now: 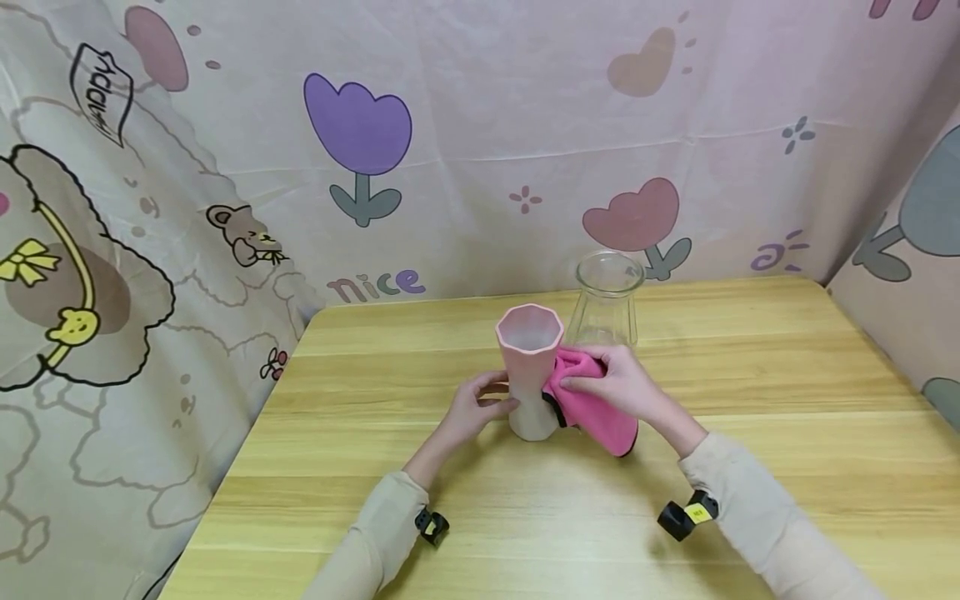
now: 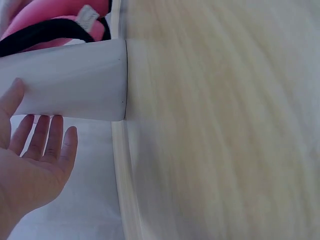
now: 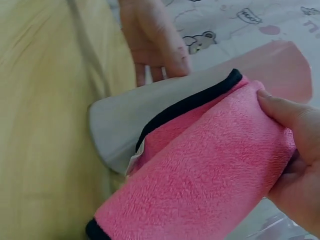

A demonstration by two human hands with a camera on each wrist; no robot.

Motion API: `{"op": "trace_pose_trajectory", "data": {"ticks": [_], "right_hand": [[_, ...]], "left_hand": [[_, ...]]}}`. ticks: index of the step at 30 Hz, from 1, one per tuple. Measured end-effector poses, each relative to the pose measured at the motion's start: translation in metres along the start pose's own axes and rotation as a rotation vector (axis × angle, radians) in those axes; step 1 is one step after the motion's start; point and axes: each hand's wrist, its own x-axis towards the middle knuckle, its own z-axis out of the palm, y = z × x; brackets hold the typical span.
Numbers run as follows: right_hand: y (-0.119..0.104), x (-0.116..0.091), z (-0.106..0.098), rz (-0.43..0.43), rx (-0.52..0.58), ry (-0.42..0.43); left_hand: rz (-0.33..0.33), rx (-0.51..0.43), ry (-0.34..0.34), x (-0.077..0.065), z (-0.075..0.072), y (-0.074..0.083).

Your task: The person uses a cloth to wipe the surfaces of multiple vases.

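Observation:
A tall faceted vase [image 1: 531, 358], pink at the top and fading to white below, stands upright on the wooden table. My left hand [image 1: 478, 407] steadies its lower left side, thumb [image 2: 14, 95] in front and fingertips at the far edge. On the vase's right side my right hand [image 1: 618, 383] grips a pink cloth [image 3: 200, 165] with black edging, thumb on top. The cloth is bunched against the vase wall, and its loose end hangs down to the right. Part of the vase is hidden behind the cloth.
A clear glass vase [image 1: 609, 287] stands just behind the cloth and right hand, its lower part covered by them. The wooden table [image 1: 360, 467] reaches back to a printed curtain [image 1: 480, 150], which also hangs along both sides.

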Motion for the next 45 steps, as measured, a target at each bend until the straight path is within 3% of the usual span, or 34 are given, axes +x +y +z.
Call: {"op": "trace_pose_trajectory", "data": {"ticks": [5, 9, 14, 22, 28, 45], "right_hand": [[0.009, -0.002, 0.009, 0.023, -0.056, -0.067], [0.014, -0.004, 0.015, 0.019, -0.124, -0.100], [0.025, -0.007, 0.021, 0.038, -0.157, -0.152], [0.033, -0.010, 0.026, 0.040, -0.237, -0.179], [0.035, -0.010, 0.023, 0.036, -0.148, -0.168], [0.008, -0.007, 0.010, 0.041, 0.191, 0.111]], "left_hand": [[0.008, -0.003, 0.000, 0.001, -0.001, -0.005], [-0.007, -0.007, -0.002, -0.003, 0.000, 0.007], [-0.011, 0.011, -0.007, -0.003, 0.001, 0.009], [-0.021, 0.016, -0.011, -0.003, 0.002, 0.010], [-0.022, 0.005, -0.007, -0.003, 0.001, 0.009], [0.007, 0.005, 0.002, -0.003, 0.002, 0.006]]}}
